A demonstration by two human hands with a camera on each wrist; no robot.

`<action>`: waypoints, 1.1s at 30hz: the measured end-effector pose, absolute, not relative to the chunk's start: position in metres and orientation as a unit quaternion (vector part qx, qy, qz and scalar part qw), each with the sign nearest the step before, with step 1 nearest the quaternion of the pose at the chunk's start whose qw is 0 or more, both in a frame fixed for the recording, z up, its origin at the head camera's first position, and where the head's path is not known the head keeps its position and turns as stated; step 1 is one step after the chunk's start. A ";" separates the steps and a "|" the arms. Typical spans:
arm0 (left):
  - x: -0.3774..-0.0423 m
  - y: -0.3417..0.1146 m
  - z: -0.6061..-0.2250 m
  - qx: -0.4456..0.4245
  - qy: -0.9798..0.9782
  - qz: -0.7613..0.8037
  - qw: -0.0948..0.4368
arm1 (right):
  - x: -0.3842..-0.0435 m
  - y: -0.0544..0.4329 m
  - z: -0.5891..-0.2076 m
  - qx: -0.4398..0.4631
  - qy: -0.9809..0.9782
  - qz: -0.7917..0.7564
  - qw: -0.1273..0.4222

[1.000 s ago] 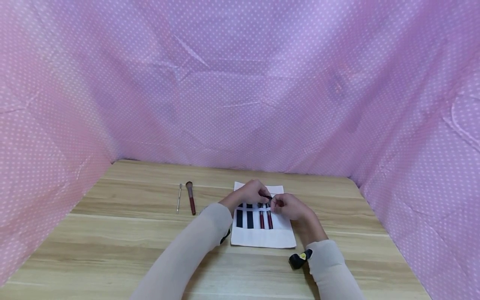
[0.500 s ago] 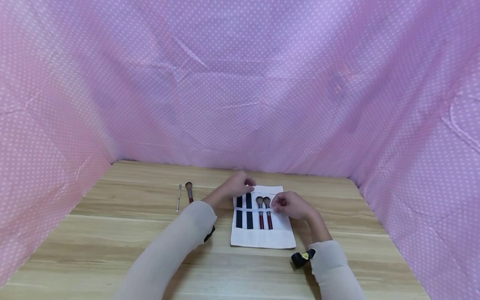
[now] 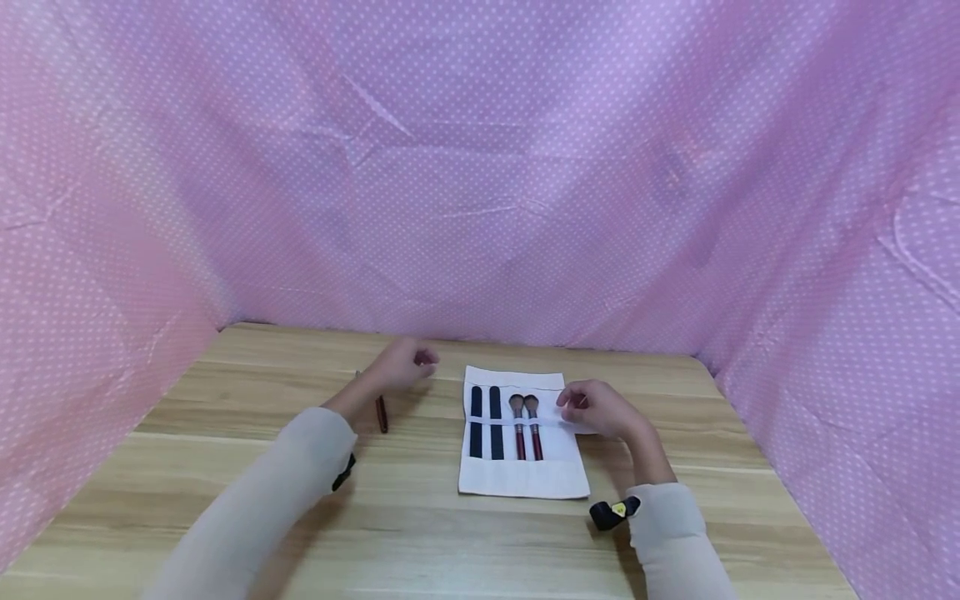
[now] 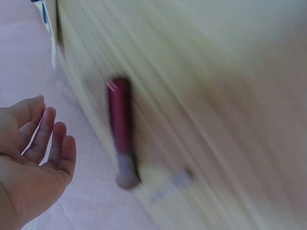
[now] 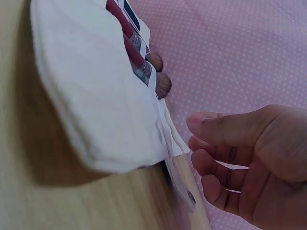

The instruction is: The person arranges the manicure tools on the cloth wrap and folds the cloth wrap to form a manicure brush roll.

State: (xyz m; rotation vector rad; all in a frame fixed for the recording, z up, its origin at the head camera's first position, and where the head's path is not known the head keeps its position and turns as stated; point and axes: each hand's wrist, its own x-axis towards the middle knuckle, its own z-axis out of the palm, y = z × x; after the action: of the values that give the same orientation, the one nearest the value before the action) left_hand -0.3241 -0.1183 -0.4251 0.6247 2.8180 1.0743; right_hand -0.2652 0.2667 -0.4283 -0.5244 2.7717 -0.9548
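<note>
A white cloth brush roll [image 3: 525,481] lies spread on the table. Its elastic band holds two makeup brushes [image 3: 537,442] with dark red handles and two flat black strips [image 3: 496,440] with rounded ends. My left hand [image 3: 401,365], fingers loosely bent and holding nothing, hovers left of the roll. Under it lies another red-handled makeup brush [image 4: 121,115], partly hidden in the head view. Beside that brush is a thin silvery stick [image 4: 172,184], blurred. By the roll's right edge, my right hand [image 5: 254,160] has loosely curled fingers with nothing between them.
A white strap with a snap [image 5: 184,189] sticks out from the roll's right side. The wooden table [image 3: 480,550] is enclosed at the back and sides by pink dotted cloth [image 3: 480,208].
My left hand has left the roll's brush heads and moved left, over the loose brush and stick. My right hand has shifted slightly right. The two brush heads are now uncovered.
</note>
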 end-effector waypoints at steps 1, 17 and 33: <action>-0.324 -0.125 -0.426 0.198 0.917 0.346 0.031 | -0.265 0.268 -0.429 -0.173 0.927 -0.322 0.083; -0.314 -0.196 -0.432 0.153 0.929 0.338 0.012 | -0.264 0.262 -0.434 -0.192 0.925 -0.314 0.094; -0.300 -0.187 -0.446 0.154 0.927 0.340 0.017 | -0.263 0.258 -0.438 -0.194 0.919 -0.324 0.115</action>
State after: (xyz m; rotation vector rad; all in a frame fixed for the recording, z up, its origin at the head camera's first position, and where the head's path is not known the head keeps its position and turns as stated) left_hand -0.2998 -0.1867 -0.4457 0.4779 2.8821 1.0581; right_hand -0.2630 0.2585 -0.4385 -0.5698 2.6921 -0.9479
